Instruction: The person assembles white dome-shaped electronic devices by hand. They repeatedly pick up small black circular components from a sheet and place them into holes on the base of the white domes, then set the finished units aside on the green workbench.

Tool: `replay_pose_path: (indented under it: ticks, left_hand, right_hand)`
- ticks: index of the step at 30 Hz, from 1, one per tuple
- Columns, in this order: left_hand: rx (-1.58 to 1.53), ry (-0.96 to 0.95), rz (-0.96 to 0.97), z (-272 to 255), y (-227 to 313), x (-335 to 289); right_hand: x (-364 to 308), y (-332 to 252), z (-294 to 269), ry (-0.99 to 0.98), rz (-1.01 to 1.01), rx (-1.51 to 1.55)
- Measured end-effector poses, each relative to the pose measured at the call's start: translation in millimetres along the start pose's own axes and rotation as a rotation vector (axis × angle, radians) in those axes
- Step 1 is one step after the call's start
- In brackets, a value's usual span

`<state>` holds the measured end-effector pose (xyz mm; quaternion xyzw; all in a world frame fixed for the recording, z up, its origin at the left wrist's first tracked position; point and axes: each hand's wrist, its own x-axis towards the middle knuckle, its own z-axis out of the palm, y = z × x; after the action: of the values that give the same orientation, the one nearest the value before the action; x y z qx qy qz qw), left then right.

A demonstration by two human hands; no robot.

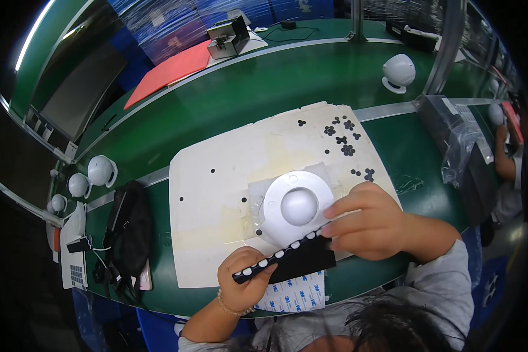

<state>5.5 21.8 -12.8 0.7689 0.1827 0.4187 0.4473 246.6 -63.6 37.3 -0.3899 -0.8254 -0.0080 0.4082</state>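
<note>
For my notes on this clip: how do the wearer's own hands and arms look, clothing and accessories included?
Both the left hand and the right hand are ungloved. A pale beaded bracelet circles the left wrist; nothing shows on the right wrist. The right sleeve is light grey, loose, and leaves the forearm bare.

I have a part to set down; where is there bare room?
Bare: the white board between its left edge, black dots and left hand; green table beyond it, between metal strips. Crowded: the board's far-right corner, with black clusters.
</note>
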Motion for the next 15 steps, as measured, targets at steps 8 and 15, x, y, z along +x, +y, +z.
replay_pose_path:
  ticks: [8,15]
  left_hand:
    - [0.039,-0.077,0.061,-0.2,0.1,4.2]
    - [0.038,-0.094,0.068,-0.1,3.8,3.9]
  right_hand:
    - [5.2,-4.8,28.6,0.043,0.083,0.176]
    - [7.0,-10.1,22.8,0.055,-0.023,-0.010]
